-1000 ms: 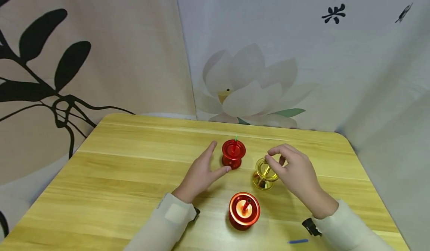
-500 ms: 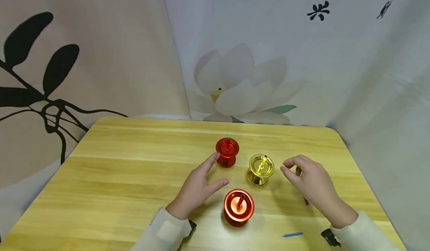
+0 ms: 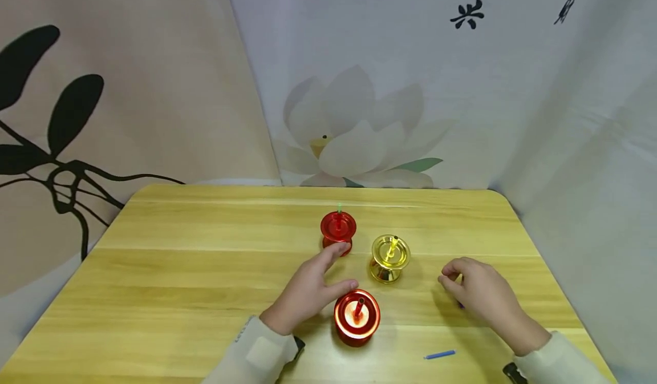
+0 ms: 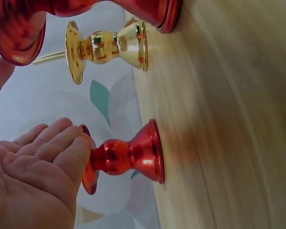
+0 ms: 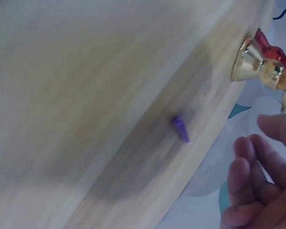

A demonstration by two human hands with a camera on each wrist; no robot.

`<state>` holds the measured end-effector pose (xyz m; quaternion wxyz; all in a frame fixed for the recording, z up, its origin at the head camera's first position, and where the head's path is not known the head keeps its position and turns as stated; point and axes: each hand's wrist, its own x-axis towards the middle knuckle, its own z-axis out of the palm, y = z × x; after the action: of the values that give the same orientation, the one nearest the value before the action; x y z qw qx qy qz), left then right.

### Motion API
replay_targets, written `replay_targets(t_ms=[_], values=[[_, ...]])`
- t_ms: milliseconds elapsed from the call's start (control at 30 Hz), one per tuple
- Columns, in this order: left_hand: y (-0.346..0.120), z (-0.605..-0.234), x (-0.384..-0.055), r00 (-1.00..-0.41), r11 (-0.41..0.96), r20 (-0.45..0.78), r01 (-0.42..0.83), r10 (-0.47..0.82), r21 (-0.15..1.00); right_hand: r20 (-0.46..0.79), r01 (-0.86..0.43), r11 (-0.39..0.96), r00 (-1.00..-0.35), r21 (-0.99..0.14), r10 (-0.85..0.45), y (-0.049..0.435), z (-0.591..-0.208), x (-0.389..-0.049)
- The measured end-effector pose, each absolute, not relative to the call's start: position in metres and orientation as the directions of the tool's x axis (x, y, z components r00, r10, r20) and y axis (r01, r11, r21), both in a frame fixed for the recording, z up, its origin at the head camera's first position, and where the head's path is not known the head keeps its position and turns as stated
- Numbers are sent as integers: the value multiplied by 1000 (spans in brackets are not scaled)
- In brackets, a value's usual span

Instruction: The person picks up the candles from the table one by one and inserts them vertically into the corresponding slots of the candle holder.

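Observation:
My left hand [image 3: 313, 287] is spread, fingers straight, between two candle holders. Its index fingertip overlaps the foot of the dark red candle holder [image 3: 338, 226] at the back, whose middle spike has a green tip showing above it. The thumb tip is right at the rim of the orange-red candle holder [image 3: 356, 330] in front. A gold candle holder [image 3: 381, 271] stands upright to the right. My right hand [image 3: 487, 295] hovers over the table with loosely bent fingers and nothing between them. Below it lies a small purple candle [image 5: 180, 129], mostly hidden in the head view.
A thin blue candle [image 3: 439, 355] lies near the front of the wooden table [image 3: 205, 292], right of the orange-red holder. Behind the table hangs a printed cloth [image 3: 369, 41] with a lotus and dark leaves.
My right hand has withdrawn from the gold holder, rightward and toward the front, over the purple candle. My left hand has shifted nearer the orange-red holder. The head view has turned slightly right.

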<state>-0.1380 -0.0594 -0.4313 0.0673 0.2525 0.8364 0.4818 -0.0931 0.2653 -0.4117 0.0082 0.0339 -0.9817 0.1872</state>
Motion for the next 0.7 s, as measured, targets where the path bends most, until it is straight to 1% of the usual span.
replay_targets(t_ms=[233,367,500,700], values=[[-50,-435,-144,-852,357,111,328,512,874,-75,-36,939,-995,-343,-66,281,-420,-95],[-42,-438,-149,-838,326,106,321,535,889,-113,-19,941,-992,-337,-60,286,-425,-95],[-35,-439,-154,-832,347,109,341,544,874,-129,-10,942,-990,-336,-56,289,-429,-96],[-26,-436,-160,-818,357,63,317,571,879,-119,-22,948,-991,-318,-62,291,-435,-96]])
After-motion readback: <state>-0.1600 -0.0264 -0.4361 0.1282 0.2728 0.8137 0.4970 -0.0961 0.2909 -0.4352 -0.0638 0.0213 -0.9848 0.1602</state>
